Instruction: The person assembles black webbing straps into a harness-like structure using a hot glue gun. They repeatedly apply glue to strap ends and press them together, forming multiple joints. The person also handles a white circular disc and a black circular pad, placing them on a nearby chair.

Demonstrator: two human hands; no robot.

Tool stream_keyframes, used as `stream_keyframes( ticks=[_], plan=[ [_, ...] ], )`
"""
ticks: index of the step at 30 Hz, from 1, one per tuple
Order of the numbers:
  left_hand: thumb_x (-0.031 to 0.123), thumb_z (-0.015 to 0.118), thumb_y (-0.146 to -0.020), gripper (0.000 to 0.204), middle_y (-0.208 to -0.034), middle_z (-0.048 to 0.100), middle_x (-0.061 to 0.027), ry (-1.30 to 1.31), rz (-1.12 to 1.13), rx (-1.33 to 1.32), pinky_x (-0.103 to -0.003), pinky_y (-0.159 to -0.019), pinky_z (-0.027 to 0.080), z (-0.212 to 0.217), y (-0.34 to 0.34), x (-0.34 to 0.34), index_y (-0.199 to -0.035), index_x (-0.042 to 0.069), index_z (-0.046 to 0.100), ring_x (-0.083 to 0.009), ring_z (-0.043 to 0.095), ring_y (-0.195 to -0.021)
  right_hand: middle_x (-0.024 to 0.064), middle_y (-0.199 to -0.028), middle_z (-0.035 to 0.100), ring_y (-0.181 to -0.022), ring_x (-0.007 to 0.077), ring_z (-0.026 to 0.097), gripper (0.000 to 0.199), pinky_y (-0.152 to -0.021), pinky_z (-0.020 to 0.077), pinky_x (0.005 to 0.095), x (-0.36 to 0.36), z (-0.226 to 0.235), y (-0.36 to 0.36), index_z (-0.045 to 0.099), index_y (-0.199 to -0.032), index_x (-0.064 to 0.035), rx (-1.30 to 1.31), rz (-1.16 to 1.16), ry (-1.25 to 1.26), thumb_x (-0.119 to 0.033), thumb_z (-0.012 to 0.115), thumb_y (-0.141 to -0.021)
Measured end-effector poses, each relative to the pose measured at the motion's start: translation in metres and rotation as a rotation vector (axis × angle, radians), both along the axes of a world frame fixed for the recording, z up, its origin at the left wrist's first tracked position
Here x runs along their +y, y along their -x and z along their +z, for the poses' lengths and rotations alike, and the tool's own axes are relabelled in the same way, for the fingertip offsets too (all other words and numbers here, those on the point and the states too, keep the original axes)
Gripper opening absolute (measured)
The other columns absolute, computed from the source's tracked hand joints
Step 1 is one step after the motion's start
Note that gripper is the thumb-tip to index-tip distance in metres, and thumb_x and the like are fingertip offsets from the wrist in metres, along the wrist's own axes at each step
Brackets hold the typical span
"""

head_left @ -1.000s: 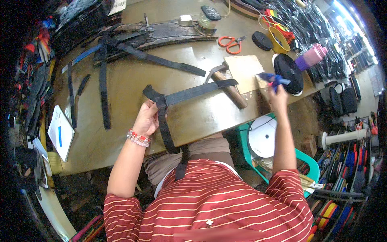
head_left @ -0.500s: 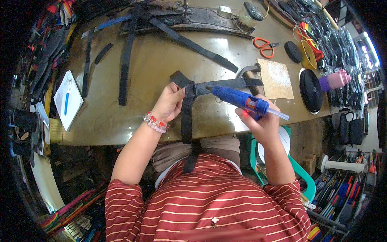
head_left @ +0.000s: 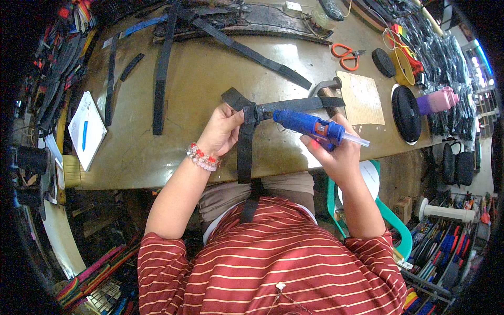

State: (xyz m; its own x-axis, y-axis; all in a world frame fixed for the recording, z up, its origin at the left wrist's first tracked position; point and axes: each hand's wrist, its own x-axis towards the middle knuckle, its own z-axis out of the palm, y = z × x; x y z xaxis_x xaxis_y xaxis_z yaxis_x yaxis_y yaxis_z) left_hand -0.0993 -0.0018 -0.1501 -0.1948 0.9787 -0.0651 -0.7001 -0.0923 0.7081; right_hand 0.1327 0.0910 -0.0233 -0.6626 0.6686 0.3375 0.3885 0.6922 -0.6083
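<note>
Black webbing straps [head_left: 245,152] cross each other in front of me, one hanging down over the table's near edge and another running right. My left hand [head_left: 227,128] pinches them near their crossing, thumb on top. In my right hand [head_left: 341,152] is a blue glue gun [head_left: 307,126], fingers wrapped round its handle, a clear glue stick [head_left: 357,139] jutting from its back. The gun's dark nozzle points left, close to the strap by the crossing; whether it touches I cannot tell. A red light glows by my right thumb.
Beyond the straps lie a hammer [head_left: 326,86], orange-handled scissors [head_left: 346,56], a cardboard piece [head_left: 360,98] and a black webbing roll [head_left: 406,114]. More black strips [head_left: 164,79] lie far left, near a notepad [head_left: 86,131] with a blue pen. A green chair [head_left: 396,231] stands below right.
The glue gun has shifted slightly left and down, its nozzle still beside the straps. My left hand keeps its pinch on them, hardly moved.
</note>
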Motion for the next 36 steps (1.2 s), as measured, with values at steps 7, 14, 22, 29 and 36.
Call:
stream_keyframes(
  ticks=[7,14,22,29,36],
  plan=[
    [0.018,0.062,-0.091,0.023,-0.092,0.064,-0.0059,-0.021,-0.015,-0.023,-0.024,-0.063,0.054,0.000,0.001,-0.001,-0.105,0.002,0.052,-0.0130,0.065,-0.077,0.0142,-0.092,0.062,-0.082,0.0277,0.063,0.030,-0.070,0.0501,0.0363,0.013,-0.002,-0.043,0.067,-0.094,-0.0049,-0.107,-0.044,0.089,-0.021,0.077,-0.071],
    [0.025,0.060,-0.093,0.031,-0.093,0.065,-0.0095,0.008,-0.108,-0.012,-0.030,-0.067,0.056,0.024,-0.007,-0.003,-0.110,0.001,0.052,-0.0183,0.066,-0.080,0.0167,-0.103,0.064,-0.094,0.0225,0.058,0.048,-0.087,0.0431,0.0352,0.130,-0.090,-0.159,0.062,-0.115,-0.0030,0.153,-0.888,0.074,-0.041,0.069,-0.085],
    [0.027,0.070,-0.084,0.043,-0.098,0.062,-0.0090,-0.132,-0.260,-0.109,-0.031,-0.071,0.054,0.040,-0.009,-0.022,-0.118,0.007,0.051,-0.0214,0.064,-0.087,0.0135,-0.107,0.062,-0.102,0.0274,0.056,0.028,-0.094,0.0408,0.0382,0.028,-0.065,-0.078,0.064,-0.109,-0.0062,0.172,-0.327,-0.313,-0.006,0.062,-0.082],
    [0.027,0.076,-0.079,0.045,-0.096,0.062,-0.0072,-0.016,-0.240,-0.011,-0.028,-0.063,0.050,0.067,-0.014,-0.042,-0.112,0.006,0.053,-0.0165,0.062,-0.076,0.0143,-0.088,0.065,-0.087,0.0265,0.063,0.019,-0.078,0.0473,0.0366,0.014,0.005,0.027,0.066,-0.096,-0.0029,-0.081,0.475,0.329,-0.020,0.061,-0.089],
    [0.011,0.075,-0.080,0.021,-0.081,0.064,-0.0043,0.242,-0.047,0.423,-0.025,-0.063,0.049,0.090,-0.031,-0.059,-0.092,0.003,0.059,-0.0112,0.061,-0.072,-0.0004,-0.063,0.052,-0.052,0.0069,0.045,0.018,-0.046,0.0361,0.0241,-0.002,0.004,0.011,0.065,-0.087,0.0004,-0.114,0.430,0.545,-0.017,0.064,-0.090]
  ],
)
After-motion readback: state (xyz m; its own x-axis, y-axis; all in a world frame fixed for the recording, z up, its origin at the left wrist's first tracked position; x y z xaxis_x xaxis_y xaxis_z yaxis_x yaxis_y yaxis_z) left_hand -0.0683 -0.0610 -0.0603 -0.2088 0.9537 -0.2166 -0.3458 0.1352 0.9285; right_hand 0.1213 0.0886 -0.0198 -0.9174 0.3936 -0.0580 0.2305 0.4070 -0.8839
